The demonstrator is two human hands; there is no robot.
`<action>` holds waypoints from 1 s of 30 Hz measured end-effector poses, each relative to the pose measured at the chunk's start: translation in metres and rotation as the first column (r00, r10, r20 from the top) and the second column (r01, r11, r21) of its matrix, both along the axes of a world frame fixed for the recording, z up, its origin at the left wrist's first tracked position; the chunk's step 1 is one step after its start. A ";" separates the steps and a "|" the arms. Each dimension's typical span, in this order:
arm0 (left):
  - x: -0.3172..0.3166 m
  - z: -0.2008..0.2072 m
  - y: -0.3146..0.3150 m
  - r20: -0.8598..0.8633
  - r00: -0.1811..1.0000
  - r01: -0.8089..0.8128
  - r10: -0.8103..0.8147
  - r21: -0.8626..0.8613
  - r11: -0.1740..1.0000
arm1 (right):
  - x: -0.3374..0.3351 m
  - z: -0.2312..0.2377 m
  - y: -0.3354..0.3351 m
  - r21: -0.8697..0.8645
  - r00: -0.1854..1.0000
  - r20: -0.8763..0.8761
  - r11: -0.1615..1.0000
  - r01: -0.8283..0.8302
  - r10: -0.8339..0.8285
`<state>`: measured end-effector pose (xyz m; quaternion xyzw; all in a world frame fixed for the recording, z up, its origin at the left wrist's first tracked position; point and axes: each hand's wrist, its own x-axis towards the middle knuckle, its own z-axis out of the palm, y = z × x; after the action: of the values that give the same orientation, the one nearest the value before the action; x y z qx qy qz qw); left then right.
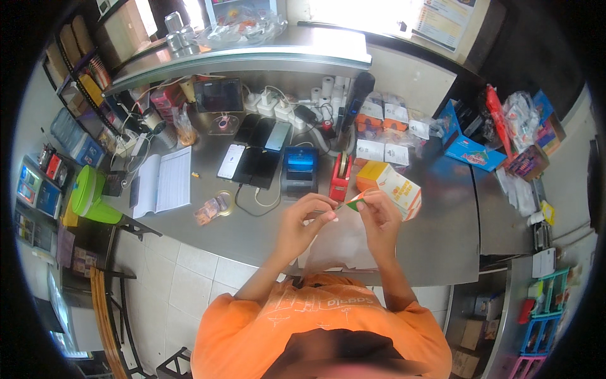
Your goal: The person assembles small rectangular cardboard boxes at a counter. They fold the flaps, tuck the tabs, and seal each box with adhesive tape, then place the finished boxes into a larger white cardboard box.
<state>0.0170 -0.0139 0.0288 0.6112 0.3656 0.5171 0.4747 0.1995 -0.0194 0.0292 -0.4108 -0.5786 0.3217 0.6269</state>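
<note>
My right hand (382, 221) pinches a small green and orange folded piece (353, 201), possibly paper or card; its exact kind is unclear. Close by on the left, my left hand (307, 221) has thumb and fingers pressed together near that piece's edge, and what lies between them is too small to make out. Just beyond my right hand stands a white, yellow and orange carton (392, 187). A red tape dispenser (341, 177) is beyond the gap between my hands. Under my wrists, a pale sheet (341, 246) lies at the counter's front edge.
Left of the dispenser sits a small black printer (300, 172), with several phones (257, 165) beside it. An open notebook (165, 180) and a banknote bundle by a tape roll (214, 208) lie farther left. Packed boxes (380, 151) and a blue carton (470, 142) line the back right.
</note>
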 end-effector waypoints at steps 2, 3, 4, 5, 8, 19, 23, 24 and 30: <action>0.000 0.001 0.001 0.052 0.997 0.058 -0.056 -0.041 0.997 | -0.003 -0.002 -0.002 0.167 0.981 0.139 0.980 0.110 -0.134; 0.002 0.001 0.000 0.058 0.997 0.061 -0.055 -0.099 0.993 | -0.005 -0.003 -0.003 0.308 0.938 0.239 0.936 0.172 -0.251; 0.003 0.001 -0.002 0.121 0.992 0.031 -0.026 -0.046 0.998 | -0.007 -0.003 -0.003 0.447 0.876 0.302 0.867 0.218 -0.376; 0.009 0.000 -0.006 0.158 0.987 -0.030 0.036 -0.039 0.999 | -0.010 -0.004 -0.004 0.499 0.848 0.360 0.848 0.177 -0.389; 0.021 -0.003 -0.017 0.227 0.965 -0.133 0.131 -0.005 0.991 | -0.011 -0.003 -0.005 0.511 0.852 0.406 0.855 0.088 -0.330; 0.024 -0.013 -0.017 0.294 0.946 -0.157 0.133 0.057 0.986 | -0.006 0.000 -0.013 -0.156 0.990 -0.072 0.979 -0.131 0.121; 0.027 -0.011 -0.021 0.219 0.961 -0.204 0.167 0.159 0.966 | -0.002 0.001 -0.017 -0.268 0.979 -0.099 0.942 -0.200 0.179; 0.028 -0.011 -0.021 0.228 0.958 -0.214 0.172 0.174 0.961 | -0.002 -0.001 -0.018 -0.180 0.987 0.041 0.972 -0.148 0.158; 0.020 -0.014 -0.019 -0.037 0.922 -0.316 0.385 0.504 0.804 | -0.007 -0.035 -0.020 -0.116 0.996 0.076 0.992 0.047 -0.038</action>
<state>0.0367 -0.0328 0.0144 0.6668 0.3615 0.6279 0.1744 0.1926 -0.0397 -0.0060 -0.4709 -0.5725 0.3263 0.5865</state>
